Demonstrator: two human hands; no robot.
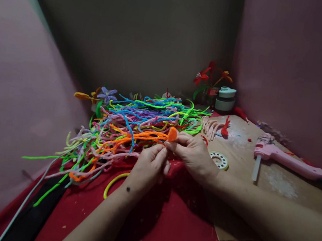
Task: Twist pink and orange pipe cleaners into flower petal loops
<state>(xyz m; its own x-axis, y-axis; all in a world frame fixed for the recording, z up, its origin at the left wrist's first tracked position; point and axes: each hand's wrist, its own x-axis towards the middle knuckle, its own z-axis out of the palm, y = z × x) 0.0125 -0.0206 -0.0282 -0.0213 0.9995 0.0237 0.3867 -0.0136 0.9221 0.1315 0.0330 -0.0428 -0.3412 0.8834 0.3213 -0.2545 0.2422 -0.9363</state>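
Observation:
My right hand (196, 154) comes in from the right and pinches an orange pipe cleaner (172, 133), whose bent, petal-like end stands above my fingertips. Close against it, my left hand (152, 160) is closed too, thumb and fingers meeting at the lower part of the same orange piece. Most of that lower part is hidden by my fingers. Just behind both hands spreads a tangled heap of pipe cleaners (146, 114) in blue, green, purple, pink and yellow. Several loose orange pipe cleaners (134, 135) lie on its near side.
A pink glue gun (292, 161) rests on a brown board (253, 135) at right. A white spool (218, 161) lies by my right wrist. Behind stand red flowers (202, 77) and a lidded jar (225, 100). Red cloth (144, 224) covers the table; a pale cable (28, 197) crosses left.

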